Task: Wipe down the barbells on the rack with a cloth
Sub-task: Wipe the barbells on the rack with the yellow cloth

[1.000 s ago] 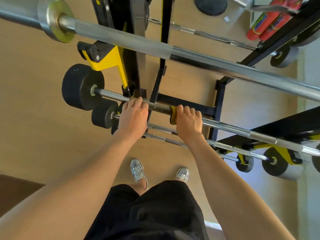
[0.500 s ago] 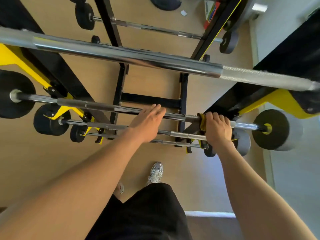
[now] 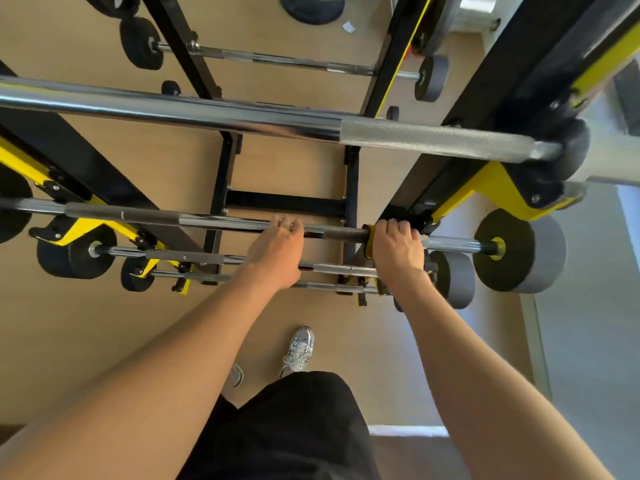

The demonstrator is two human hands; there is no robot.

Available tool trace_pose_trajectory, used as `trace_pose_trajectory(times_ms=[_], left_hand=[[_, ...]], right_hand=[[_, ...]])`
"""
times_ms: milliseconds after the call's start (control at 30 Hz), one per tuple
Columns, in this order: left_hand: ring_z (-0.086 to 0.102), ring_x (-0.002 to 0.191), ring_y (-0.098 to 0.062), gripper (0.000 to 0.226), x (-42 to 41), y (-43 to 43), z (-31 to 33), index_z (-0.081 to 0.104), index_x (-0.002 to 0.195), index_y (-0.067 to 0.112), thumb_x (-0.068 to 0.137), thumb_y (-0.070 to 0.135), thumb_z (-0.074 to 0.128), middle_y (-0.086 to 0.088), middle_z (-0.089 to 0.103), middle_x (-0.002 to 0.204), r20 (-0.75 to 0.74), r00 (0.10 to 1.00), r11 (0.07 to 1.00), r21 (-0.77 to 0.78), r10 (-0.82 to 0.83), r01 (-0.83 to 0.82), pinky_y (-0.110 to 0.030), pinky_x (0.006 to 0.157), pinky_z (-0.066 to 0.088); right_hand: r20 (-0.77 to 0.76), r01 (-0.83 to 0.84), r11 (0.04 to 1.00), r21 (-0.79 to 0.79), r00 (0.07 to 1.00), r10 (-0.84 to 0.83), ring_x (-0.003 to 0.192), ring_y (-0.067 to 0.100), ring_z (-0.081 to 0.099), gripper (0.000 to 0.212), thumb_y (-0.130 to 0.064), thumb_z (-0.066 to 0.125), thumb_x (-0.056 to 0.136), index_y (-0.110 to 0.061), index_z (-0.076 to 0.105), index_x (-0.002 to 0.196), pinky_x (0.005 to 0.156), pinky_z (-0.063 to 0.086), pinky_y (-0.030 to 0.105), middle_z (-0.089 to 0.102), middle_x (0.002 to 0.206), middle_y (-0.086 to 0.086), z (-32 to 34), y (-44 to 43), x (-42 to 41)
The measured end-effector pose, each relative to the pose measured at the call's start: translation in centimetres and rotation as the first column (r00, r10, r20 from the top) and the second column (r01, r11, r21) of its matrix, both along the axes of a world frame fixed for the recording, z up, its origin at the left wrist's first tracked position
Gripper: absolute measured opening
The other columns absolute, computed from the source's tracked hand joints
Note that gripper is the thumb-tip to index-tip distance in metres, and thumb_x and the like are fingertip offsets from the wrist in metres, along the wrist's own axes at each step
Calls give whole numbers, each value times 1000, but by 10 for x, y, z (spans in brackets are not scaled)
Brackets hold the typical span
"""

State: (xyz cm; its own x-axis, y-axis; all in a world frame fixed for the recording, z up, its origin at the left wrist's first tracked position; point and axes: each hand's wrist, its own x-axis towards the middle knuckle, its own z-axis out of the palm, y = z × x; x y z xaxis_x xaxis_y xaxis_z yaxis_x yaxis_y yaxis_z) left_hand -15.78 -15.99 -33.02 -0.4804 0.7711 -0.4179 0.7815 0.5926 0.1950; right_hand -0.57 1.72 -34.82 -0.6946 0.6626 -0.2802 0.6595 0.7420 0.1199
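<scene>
Both bare arms reach forward and down, nearly straight, the left angling inward. The left hand (image 3: pixel 277 252) lies knuckles-up, its fingers hooked over the barbell (image 3: pixel 214 221). The right hand (image 3: pixel 398 251), a little apart along the same bar, is fisted round the yellow cloth (image 3: pixel 367 237) wrapped on it.

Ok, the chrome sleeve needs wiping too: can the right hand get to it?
Probably yes: the right hand with the yellow cloth sits beside the sleeve, though the rack hook stands between.
</scene>
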Motion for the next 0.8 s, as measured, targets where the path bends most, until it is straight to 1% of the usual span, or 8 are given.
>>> trace_pose_trajectory(times_ms=[67,133,267,333,467,667,733,800], left_hand=[[25,157,-33,91,0,0,3,31,159,10,83,7,81,-15,33,165,-6,1000,1000,-10,-3,2,-40,106,55],[28,155,-31,88,0,1,6,34,158,10,83,6,81,-13,36,163,-30,1000,1000,-26,1,-1,-40,105,55],[40,148,-27,77,1,6,12,41,154,13,86,7,77,-10,44,157,-69,997,998,-59,28,-32,-41,101,57],[45,144,-28,75,2,7,16,41,153,14,87,5,75,-10,45,155,-53,998,996,-73,46,-50,-38,93,60],[55,129,-26,73,5,12,24,41,152,12,89,6,76,-9,50,146,-60,996,990,-119,65,-72,-34,79,58],[42,145,-36,83,17,21,21,35,155,4,87,12,81,-19,42,155,-116,992,975,-210,54,-78,-38,89,62],[31,151,-43,91,25,28,17,27,159,-2,88,13,81,-27,33,161,-142,989,962,-263,44,-80,-42,102,58],[23,155,-47,100,31,32,13,15,161,-6,89,15,81,-32,22,165,-166,986,948,-310,15,-66,-45,114,49]], right_hand=[[38,-57,998,13,998,56,127,35,53,48,-21,67,95,-9,52,138,117,35,51,60,132,14,-6,-34,-31],[-71,-202,979,-10,977,201,127,34,54,45,-23,67,95,-10,52,136,119,32,49,61,131,13,-9,-62,-59],[-205,-407,907,-110,902,380,120,28,60,49,-31,67,97,-20,46,140,107,41,44,63,128,5,0,-48,-63],[-164,-332,936,-119,936,311,120,28,61,51,-39,69,96,-25,47,139,106,39,46,64,126,3,3,-30,-44],[-107,-77,995,66,991,84,118,33,59,36,-23,64,98,-17,53,132,109,41,47,63,123,9,0,-13,6],[-148,205,978,42,969,-196,137,43,50,48,-11,56,101,5,47,145,121,35,51,57,141,29,0,-33,-6],[-205,34,998,-44,978,-43,137,43,47,51,-8,54,99,1,42,147,120,35,51,54,142,28,2,-47,-12],[-275,-170,973,-155,954,123,148,40,38,65,-6,65,96,-4,38,155,124,30,49,45,155,23,8,-46,-5]])
